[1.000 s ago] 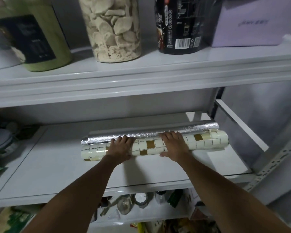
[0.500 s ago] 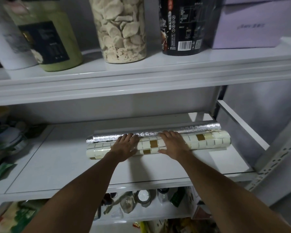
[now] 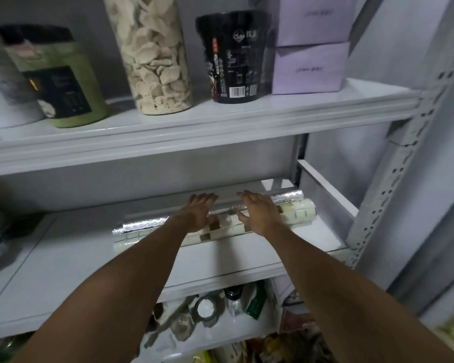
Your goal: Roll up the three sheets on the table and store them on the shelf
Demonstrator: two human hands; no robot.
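Two rolled sheets lie side by side on the middle white shelf (image 3: 63, 260). The front one is a cream tile-patterned roll (image 3: 296, 212) with gold squares. Behind it, touching it, lies a silver foil roll (image 3: 142, 223). My left hand (image 3: 198, 210) and my right hand (image 3: 257, 210) are over the middle of both rolls, fingers straight and spread, reaching past the tile roll to the foil roll. I cannot tell whether the palms touch the rolls. No third sheet is in view.
The upper shelf holds a green canister (image 3: 55, 79), a clear jar of pale chips (image 3: 155, 53), a black cup (image 3: 233, 56) and two lilac boxes (image 3: 309, 66). A perforated metal upright (image 3: 393, 179) stands at the right. Clutter fills the lower shelf (image 3: 207, 310).
Both hands slid forward from the tile roll toward the foil roll, with fingers now spread. The camera view shifted, so the rolls appear further right.
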